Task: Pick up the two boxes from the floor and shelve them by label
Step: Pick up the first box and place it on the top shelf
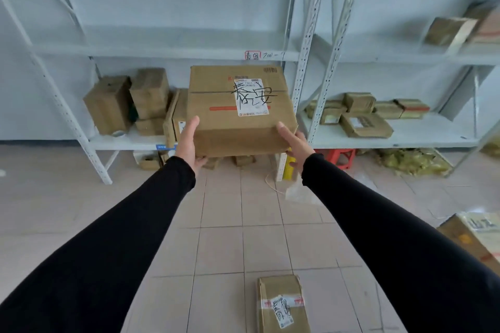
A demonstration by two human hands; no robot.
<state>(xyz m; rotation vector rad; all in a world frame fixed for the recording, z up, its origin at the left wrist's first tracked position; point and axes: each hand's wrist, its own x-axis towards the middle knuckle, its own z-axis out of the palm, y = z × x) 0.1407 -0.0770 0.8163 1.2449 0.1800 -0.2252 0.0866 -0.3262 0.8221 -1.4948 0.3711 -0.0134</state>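
A large brown cardboard box [230, 130] with a white label and black handwriting on top is held up in front of the left shelf unit [167, 48]. My left hand [189, 143] grips its left lower edge and my right hand [296, 143] grips its right lower corner, both arms stretched out in black sleeves. A second, smaller flat box [281, 292] with a handwritten label lies on the tiled floor near the bottom of the view, below my arms.
Several brown boxes [127, 103] sit on the left unit's lower shelf behind the held box. The right shelf unit [405, 138] holds several flat parcels [365, 124]. A red-marked tag [253, 55] hangs on the shelf edge. A red stool [341, 157] and another carton [476, 240] stand on the floor.
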